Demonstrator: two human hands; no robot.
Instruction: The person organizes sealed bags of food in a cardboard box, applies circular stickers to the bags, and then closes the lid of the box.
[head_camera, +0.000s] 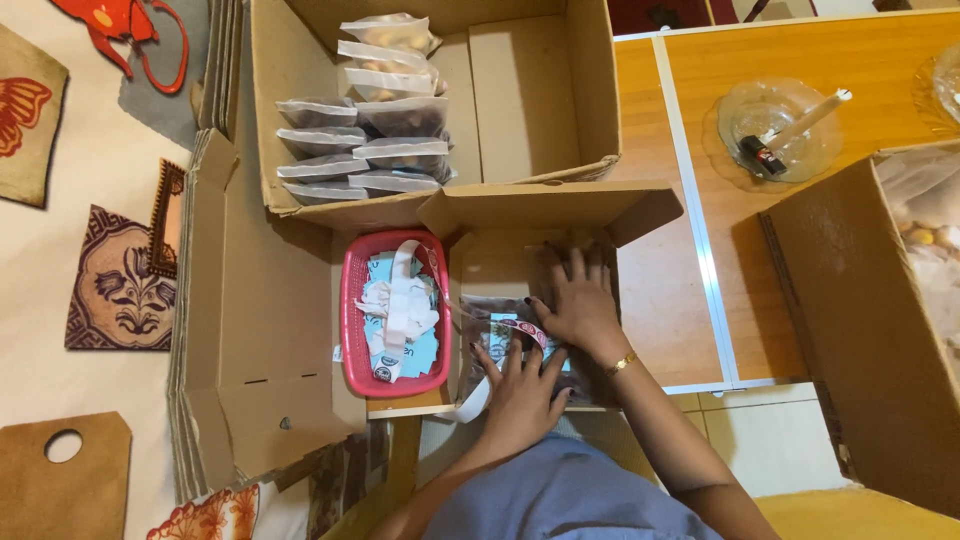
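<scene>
1. My left hand (520, 385) lay flat, fingers spread, on the clear pouch (500, 325) inside the small carton (480, 262), to keep it down.
2. My right hand (578, 305), also open, pressed deeper in.
3. The red basket (349, 330) with labels stood just beside the carton's left wall.

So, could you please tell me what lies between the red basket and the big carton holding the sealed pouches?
In the head view, only a cardboard flap of the big carton separates it from the red basket; nothing else lies between them.
</scene>
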